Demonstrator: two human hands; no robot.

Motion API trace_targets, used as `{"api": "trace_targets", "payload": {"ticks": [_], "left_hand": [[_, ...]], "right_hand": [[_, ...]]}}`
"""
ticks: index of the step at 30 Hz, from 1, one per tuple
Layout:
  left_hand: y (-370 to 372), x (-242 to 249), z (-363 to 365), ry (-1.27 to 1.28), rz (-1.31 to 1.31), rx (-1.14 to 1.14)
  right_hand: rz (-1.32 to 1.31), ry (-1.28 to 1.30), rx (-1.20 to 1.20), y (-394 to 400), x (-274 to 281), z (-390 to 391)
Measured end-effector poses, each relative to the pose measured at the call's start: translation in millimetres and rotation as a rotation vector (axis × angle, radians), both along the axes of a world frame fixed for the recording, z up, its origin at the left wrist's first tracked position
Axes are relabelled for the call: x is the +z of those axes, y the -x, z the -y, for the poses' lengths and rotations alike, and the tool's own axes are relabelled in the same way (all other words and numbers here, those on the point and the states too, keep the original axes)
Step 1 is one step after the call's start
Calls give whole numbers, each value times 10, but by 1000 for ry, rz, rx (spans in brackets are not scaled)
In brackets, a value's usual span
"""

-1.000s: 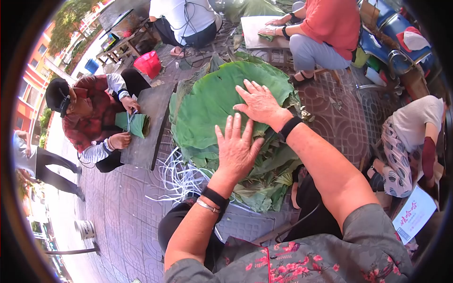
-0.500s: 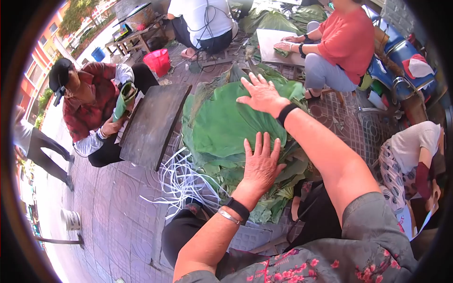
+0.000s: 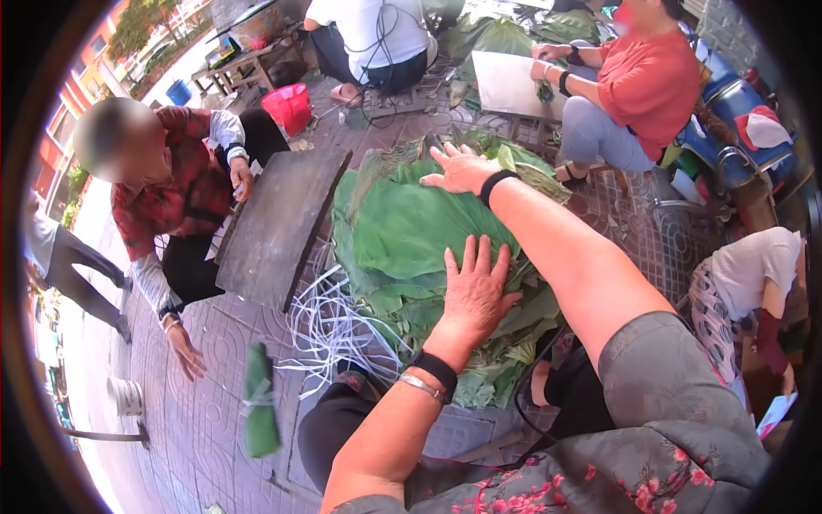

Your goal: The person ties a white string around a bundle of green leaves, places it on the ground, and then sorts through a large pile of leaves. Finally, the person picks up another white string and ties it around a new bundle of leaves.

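- The fingers [image 3: 469,254] of the left hand [image 3: 473,300] are spread, released, upon the large green leaf [image 3: 402,227]; it tops the leaf pile [image 3: 492,381].
- The right hand [image 3: 467,171] has shifted toward the far edge, fingers also spread; the smoothing seems unfinished.
- The tied bundle [image 3: 259,403] has left the co-worker's hand [image 3: 182,349]; whether it touches the paving [image 3: 197,428], I cannot tell.
- Marks on the white bucket [image 3: 126,397] are unreadable.

Leaf pile [image 3: 411,236], centre: partly hidden under left hand [image 3: 476,295] and right hand [image 3: 462,169]. Green bundle [image 3: 262,420], 7:30 o'clock: blurred. White-shirted person [image 3: 364,38], 12 o'clock: head cut off by top edge. Bucket [image 3: 126,397], 8 o'clock: print too small to read. Green item [image 3: 545,92], 1 o'clock: too small to identify.
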State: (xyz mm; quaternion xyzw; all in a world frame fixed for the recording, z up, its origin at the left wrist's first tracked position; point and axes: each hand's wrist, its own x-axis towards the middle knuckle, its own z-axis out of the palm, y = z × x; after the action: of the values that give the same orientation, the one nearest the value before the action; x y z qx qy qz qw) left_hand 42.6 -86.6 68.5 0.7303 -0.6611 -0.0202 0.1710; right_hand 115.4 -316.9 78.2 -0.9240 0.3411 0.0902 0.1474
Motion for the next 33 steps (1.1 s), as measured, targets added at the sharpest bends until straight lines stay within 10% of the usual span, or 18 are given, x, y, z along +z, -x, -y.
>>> {"api": "trace_targets", "payload": {"ticks": [13, 25, 33], "left_hand": [[140, -110, -92, 35, 80, -39], [259, 145, -290, 131, 139, -41], [467, 439, -728, 108, 43, -280]], "right_hand": [[288, 393, 226, 1524, 211, 7], [649, 235, -633, 2629, -6, 49], [711, 480, 53, 2480, 42, -341]]}}
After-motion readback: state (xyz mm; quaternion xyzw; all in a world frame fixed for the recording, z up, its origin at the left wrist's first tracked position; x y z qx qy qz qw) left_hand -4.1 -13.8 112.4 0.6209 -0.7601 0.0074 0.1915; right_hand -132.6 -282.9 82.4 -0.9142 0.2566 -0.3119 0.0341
